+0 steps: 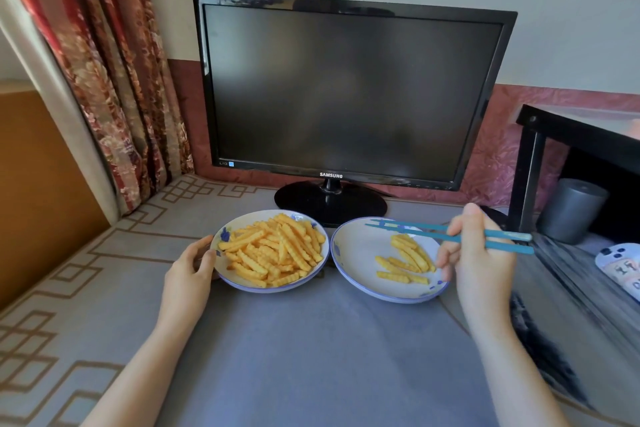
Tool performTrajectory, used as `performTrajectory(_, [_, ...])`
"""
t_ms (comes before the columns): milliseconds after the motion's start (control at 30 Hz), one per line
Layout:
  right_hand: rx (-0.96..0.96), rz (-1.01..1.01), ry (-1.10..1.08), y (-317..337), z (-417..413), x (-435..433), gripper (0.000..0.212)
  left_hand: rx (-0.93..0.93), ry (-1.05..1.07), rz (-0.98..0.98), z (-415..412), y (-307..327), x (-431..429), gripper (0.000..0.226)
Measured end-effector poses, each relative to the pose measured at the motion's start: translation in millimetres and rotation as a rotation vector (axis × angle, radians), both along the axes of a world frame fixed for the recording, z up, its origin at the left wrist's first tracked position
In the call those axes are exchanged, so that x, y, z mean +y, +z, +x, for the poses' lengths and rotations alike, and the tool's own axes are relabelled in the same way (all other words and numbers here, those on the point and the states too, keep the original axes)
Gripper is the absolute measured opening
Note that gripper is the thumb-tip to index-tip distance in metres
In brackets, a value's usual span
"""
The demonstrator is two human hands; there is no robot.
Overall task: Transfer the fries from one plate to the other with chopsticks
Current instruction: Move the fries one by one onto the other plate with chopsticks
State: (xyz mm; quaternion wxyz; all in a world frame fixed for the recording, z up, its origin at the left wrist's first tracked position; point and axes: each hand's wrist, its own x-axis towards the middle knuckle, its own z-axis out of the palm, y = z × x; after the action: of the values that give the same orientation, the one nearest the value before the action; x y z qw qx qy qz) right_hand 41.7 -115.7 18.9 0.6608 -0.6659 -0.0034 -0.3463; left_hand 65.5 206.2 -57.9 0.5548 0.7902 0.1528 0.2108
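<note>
Two white plates with blue rims sit side by side on a grey-blue cloth. The left plate (221, 255) is heaped with crinkle-cut fries (273, 250). The right plate (356, 253) carries several fries (405, 258) on its right half. My left hand (188, 270) holds the left plate by its left rim. My right hand (476, 253) grips a pair of teal chopsticks (415, 230) above the right plate. Their tips point left over that plate's far edge and hold nothing.
A dark monitor (346, 90) on a round stand (330, 203) is right behind the plates. A black shelf unit (575, 135) with a grey cylinder (571, 210) stands at the right. A patterned curtain (104, 55) hangs at the left.
</note>
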Motion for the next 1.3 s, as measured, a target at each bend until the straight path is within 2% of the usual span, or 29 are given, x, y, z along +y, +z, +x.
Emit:
performTrajectory(167, [0.006,-0.01,-0.156,-0.3,2.1,-19.9,0.037,0.003,-0.005,-0.001,0.7,-2.0,1.8,0.031])
performTrajectory(467, [0.105,-0.067,-0.176,0.7,-0.1,-25.6,0.039,0.0,-0.013,-0.012,1.5,-3.0,2.7,0.031])
performTrajectory(1300, [0.113,-0.089,-0.024,-0.9,2.2,-16.6,0.04,-0.012,-0.007,0.008,2.7,-2.8,1.7,0.032])
